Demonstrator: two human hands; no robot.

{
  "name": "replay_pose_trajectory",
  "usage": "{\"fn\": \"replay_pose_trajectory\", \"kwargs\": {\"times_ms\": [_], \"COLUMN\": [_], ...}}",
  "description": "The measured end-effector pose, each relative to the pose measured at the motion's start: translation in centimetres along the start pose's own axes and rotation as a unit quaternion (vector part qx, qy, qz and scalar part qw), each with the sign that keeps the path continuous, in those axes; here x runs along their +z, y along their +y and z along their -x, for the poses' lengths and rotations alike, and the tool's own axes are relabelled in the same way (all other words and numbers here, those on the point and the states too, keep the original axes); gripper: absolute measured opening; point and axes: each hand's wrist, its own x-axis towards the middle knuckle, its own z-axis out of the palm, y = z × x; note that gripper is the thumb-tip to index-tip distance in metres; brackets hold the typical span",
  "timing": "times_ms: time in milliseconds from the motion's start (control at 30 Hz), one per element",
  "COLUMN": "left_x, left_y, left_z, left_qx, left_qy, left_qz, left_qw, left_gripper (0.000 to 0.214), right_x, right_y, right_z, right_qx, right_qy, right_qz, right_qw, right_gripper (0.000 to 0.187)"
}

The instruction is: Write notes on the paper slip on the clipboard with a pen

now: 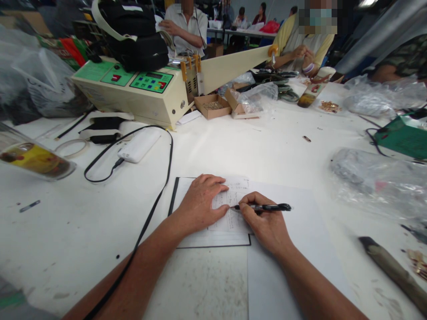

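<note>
A black pen [271, 207] is pinched in my right hand [267, 224], its tip close to a small sheet with handwriting [230, 222]. My left hand [203, 202] lies on that sheet with fingers stretched and slightly apart, thumb near the pen tip. Beneath the sheet is a notebook [213, 241] with a black edge. A large sheet of white paper [287, 284] lies under my right wrist, to the right of the notebook. The writing is too small to read.
A cream machine [133, 100] with green panels stands at the back left, a black bag [133, 35] on top. A white power bank [139, 146] has a cable crossing my left forearm. Plastic bags [376, 178], a green box [402, 135] and a drink cup [310, 94] lie rightward. Two people sit opposite.
</note>
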Motion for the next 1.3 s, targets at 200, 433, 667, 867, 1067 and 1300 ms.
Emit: {"fn": "replay_pose_trajectory", "kwargs": {"times_ms": [200, 433, 667, 867, 1067, 1300], "left_x": [-0.09, -0.08, -0.04, -0.14, -0.06, -0.07], "left_y": [0.05, 0.07, -0.01, 0.10, 0.02, 0.02], "left_z": [-0.11, -0.06, -0.06, -0.01, 0.00, -0.04], "left_qx": [-0.003, -0.002, 0.003, 0.000, 0.002, 0.002], "left_qy": [-0.004, 0.001, 0.003, 0.001, 0.003, 0.002], "left_qz": [0.000, 0.004, 0.003, 0.004, 0.007, 0.006], "left_qw": [1.000, 1.000, 1.000, 1.000, 1.000, 1.000], "left_gripper": [0.043, 0.042, 0.041, 0.041, 0.041, 0.041], "right_x": [0.03, -0.06, -0.01, 0.00, -0.07, -0.04], "right_y": [0.13, -0.06, -0.11, 0.10, -0.01, -0.01], "right_z": [-0.08, -0.04, -0.10, -0.14, -0.04, -0.03], "right_qx": [0.005, 0.001, 0.001, 0.006, 0.003, 0.004], "right_qy": [-0.003, 0.000, 0.000, 0.000, -0.002, 0.000], "right_qz": [-0.005, 0.005, 0.011, 0.004, 0.006, 0.005], "right_qw": [1.000, 1.000, 1.000, 1.000, 1.000, 1.000], "right_gripper": [0.015, 0.016, 0.015, 0.015, 0.015, 0.016]}}
